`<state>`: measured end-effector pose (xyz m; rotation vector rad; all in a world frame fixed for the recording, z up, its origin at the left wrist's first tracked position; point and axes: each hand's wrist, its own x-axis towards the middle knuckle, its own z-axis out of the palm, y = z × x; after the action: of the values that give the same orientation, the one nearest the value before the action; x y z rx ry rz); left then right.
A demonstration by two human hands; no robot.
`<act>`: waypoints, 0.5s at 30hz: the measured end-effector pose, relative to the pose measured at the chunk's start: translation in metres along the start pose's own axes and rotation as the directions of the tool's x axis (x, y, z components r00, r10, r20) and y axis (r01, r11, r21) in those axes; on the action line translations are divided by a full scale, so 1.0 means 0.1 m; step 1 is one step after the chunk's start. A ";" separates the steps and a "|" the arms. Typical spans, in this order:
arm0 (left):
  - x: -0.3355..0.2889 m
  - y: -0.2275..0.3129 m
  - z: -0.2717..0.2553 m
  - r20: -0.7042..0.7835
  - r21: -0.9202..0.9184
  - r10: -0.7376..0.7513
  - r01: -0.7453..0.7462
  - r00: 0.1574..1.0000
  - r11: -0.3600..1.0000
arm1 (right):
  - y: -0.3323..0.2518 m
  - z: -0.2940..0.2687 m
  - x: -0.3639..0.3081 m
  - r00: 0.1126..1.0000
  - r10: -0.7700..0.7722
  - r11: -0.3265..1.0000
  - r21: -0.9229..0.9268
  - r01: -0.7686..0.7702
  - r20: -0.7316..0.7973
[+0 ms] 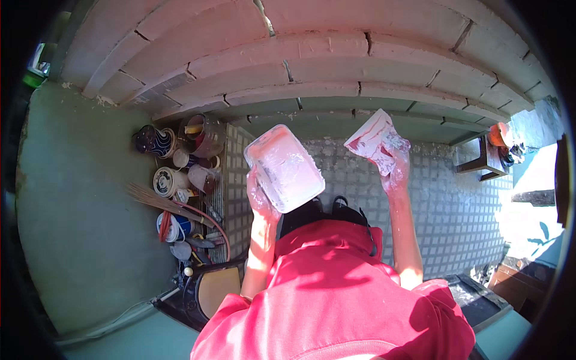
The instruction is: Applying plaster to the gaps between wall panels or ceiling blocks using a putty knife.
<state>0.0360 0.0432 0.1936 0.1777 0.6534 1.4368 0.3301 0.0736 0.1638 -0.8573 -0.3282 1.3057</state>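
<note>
My left hand [262, 198] grips the left side of a rectangular plastic tub [289, 171]. White paste coats the tub's inside and rim. In my right hand [396, 174] is a flat, wedge-shaped spreader [371, 139], smeared with white paste and held up with its wide edge toward the upper left. Its exact make is hard to tell under the smears. Paste also covers the fingers of both hands. The tub and the spreader are apart, both held in front of my body. Beyond them stands a block wall [324, 54] with dark gaps in its joints.
Buckets [168, 180], a clear container [207, 135], a twig broom [159, 201] and a hose [222, 234] crowd the left side. A chair [219, 291] is behind them, near my left elbow. At the right, a small wooden bench [483, 159] stands on the tiled floor [444, 210].
</note>
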 end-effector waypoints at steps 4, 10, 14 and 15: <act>-0.04 0.00 -0.02 -0.070 0.045 -0.015 0.018 0.997 0.999 | -0.03 0.08 -0.17 0.997 -0.080 0.996 0.048 0.081 -0.015; 0.00 0.27 -0.15 -0.063 0.031 -0.038 0.040 0.997 0.999 | 0.14 0.13 -0.35 0.998 -0.044 0.999 -0.008 0.043 -0.044; 0.23 0.61 -0.39 -0.024 0.015 -0.072 0.073 0.997 0.997 | 0.40 0.48 -0.43 0.992 -0.100 0.994 -0.061 0.095 -0.079; 0.25 0.74 -0.37 -0.017 0.019 -0.082 0.083 0.996 0.996 | 0.47 0.61 -0.43 0.993 -0.090 0.995 -0.056 0.085 -0.081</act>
<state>-0.0468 0.0686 0.1919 0.1525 0.6810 1.3543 0.2457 0.0565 0.1811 -0.9287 -0.3316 1.1813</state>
